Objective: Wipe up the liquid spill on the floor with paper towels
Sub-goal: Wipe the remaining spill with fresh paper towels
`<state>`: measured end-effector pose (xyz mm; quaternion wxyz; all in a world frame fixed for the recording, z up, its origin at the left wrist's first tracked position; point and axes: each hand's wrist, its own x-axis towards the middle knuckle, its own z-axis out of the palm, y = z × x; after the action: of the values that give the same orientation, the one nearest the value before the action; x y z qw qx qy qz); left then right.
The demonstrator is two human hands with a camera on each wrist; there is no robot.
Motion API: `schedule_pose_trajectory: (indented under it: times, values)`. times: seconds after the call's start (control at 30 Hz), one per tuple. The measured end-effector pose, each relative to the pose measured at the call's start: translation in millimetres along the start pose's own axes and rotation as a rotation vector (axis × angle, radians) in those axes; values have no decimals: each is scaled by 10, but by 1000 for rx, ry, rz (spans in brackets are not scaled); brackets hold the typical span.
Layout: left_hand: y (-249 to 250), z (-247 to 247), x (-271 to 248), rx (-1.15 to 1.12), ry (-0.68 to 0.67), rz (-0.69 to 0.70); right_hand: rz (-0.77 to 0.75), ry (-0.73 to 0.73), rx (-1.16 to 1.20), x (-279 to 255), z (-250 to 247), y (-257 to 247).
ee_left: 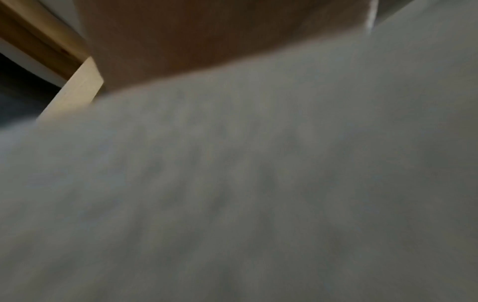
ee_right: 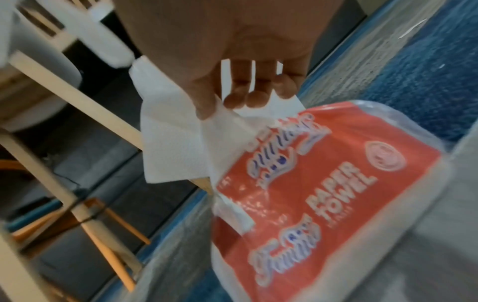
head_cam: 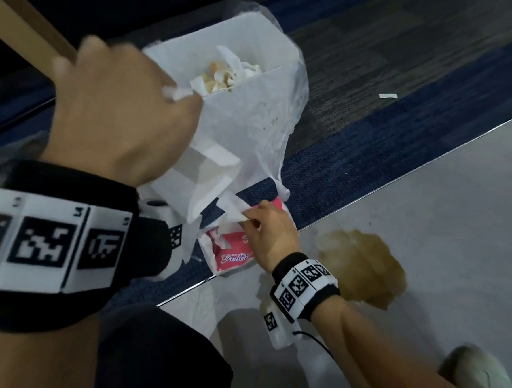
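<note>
A brown spill (head_cam: 361, 265) lies on the grey floor (head_cam: 429, 213), right of my right wrist. My left hand (head_cam: 141, 111) is raised and grips white paper towels (head_cam: 208, 172) that hang down from it; in the left wrist view the towels (ee_left: 232, 194) fill the blurred frame. My right hand (head_cam: 250, 221) reaches down to the red paper towel pack (head_cam: 231, 250) at the carpet's edge. It pinches a sheet (head_cam: 231, 210) drawn out of it. In the right wrist view the fingers (ee_right: 232, 100) hold that sheet (ee_right: 178, 143) above the pack (ee_right: 323, 194).
A white bin (head_cam: 253, 113) lined with a plastic bag stands on the blue carpet (head_cam: 366, 157) behind the pack, with used, stained towels inside. A wooden table leg (head_cam: 29, 30) slants at the top left. A paper scrap (head_cam: 388, 95) lies on the carpet. My shoe (head_cam: 475, 366) is at the bottom right.
</note>
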<state>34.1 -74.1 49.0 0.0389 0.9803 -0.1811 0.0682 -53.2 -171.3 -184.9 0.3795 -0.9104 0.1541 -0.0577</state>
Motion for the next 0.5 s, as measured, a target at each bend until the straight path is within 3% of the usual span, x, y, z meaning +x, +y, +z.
schedule_pose_trajectory:
  times: [0.07,0.13,0.23,0.37,0.5]
  values:
    - [-34,134,-42,90,-118,-5,-93,129,132,-18,-94,-104]
    - [-62,288,-50,191,-352,66,-148,200,221,-21,-230,-242]
    - [-43,469,-86,109,-688,136,-193,247,328,18,-446,-442]
    - [2,576,-95,-52,-666,341,-197,214,610,20,-672,-674]
    - [22,484,-74,-312,-650,320,-252,141,667,-138,-890,-562]
